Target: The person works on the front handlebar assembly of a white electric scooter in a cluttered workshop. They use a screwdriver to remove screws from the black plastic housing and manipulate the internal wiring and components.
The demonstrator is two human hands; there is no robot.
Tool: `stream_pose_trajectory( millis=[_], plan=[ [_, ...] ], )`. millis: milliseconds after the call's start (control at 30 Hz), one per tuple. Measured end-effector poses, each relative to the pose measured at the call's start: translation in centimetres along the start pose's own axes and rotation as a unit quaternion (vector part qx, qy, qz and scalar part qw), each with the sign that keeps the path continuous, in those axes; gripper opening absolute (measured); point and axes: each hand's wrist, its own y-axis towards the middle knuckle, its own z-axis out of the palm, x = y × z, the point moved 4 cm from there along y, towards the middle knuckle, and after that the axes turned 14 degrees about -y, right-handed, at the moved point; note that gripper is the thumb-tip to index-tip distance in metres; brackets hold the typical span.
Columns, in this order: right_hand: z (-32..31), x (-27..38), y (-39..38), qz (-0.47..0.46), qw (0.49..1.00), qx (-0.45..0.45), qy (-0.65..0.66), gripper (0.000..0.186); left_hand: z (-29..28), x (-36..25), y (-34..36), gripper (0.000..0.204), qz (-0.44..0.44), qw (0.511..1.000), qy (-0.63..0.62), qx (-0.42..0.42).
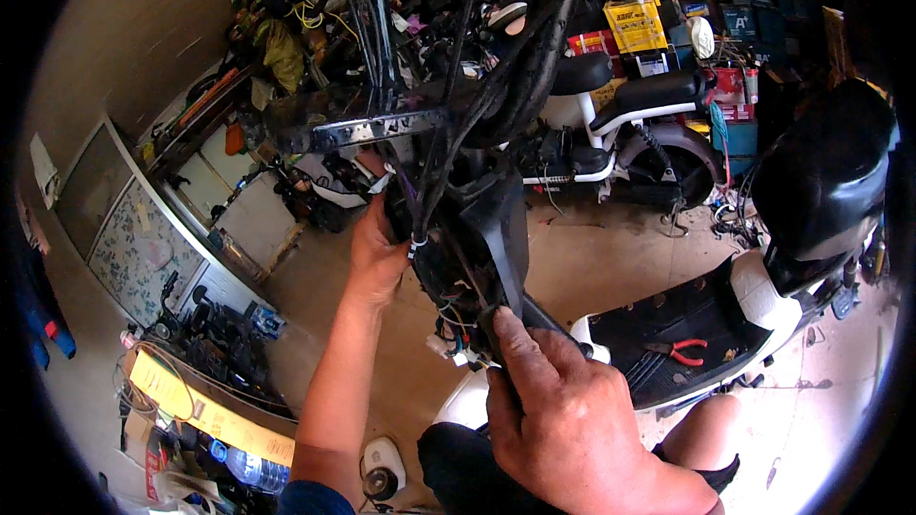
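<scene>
In front of me stands an electric scooter with its black front housing [506,229] opened, showing wires [458,310] inside. My right hand [572,410] is closed around a dark handle, index finger stretched along it. A thin shaft [472,277] runs from there up into the housing, so it looks like a screwdriver; its tip is lost in the dark. My left hand [375,253] grips the housing's left side, fingertips hidden behind it. A white cable tie [416,248] binds cables close to the left thumb. Red-handled pliers [682,352] lie on the black footboard [658,372].
Black cables [520,67] hang across the top, by the scooter's metal fork parts [377,124]. Behind stands another scooter [649,119] with a white frame. Boxed batteries [634,27] are stacked at the back right. A black seat [821,181] rises at right. A cluttered yellow-edged shelf [210,410] is at lower left.
</scene>
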Motion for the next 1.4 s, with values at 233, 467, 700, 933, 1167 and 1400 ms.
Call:
stream_pose_trajectory(
  millis=[233, 467, 700, 933, 1167, 1400],
  plan=[
    [-0.4, 0.3, 0.3, -0.028, 0.999, 0.001, -0.031, 0.045, 0.8, -0.4, 0.1, 0.079, 0.008, 0.999, 0.038, -0.028],
    [-0.7, 0.1, 0.6, -0.055, 0.998, 0.012, -0.04, 0.043, 0.8, -0.6, -0.1, 0.074, 0.011, 0.999, 0.024, -0.021],
    [-0.8, -0.5, 2.5, -0.053, 0.993, 0.097, -0.03, 0.049, -0.5, -0.2, 0.2, 0.065, -0.001, 0.999, 0.031, -0.019],
    [-1.1, -2.4, 2.9, -0.045, 0.993, 0.105, 0.013, 0.052, -0.2, -0.2, 0.0, 0.065, -0.024, 0.998, 0.026, -0.059],
    [-2.0, -3.0, 4.6, -0.069, 0.982, 0.165, 0.056, 0.056, 0.5, -0.5, -0.4, 0.061, 0.0, 0.998, 0.018, -0.059],
    [-2.1, -2.9, 4.8, -0.123, 0.963, 0.215, -0.109, 0.061, -0.2, -0.1, -0.5, 0.057, 0.028, 0.997, 0.043, -0.051]
  ],
)
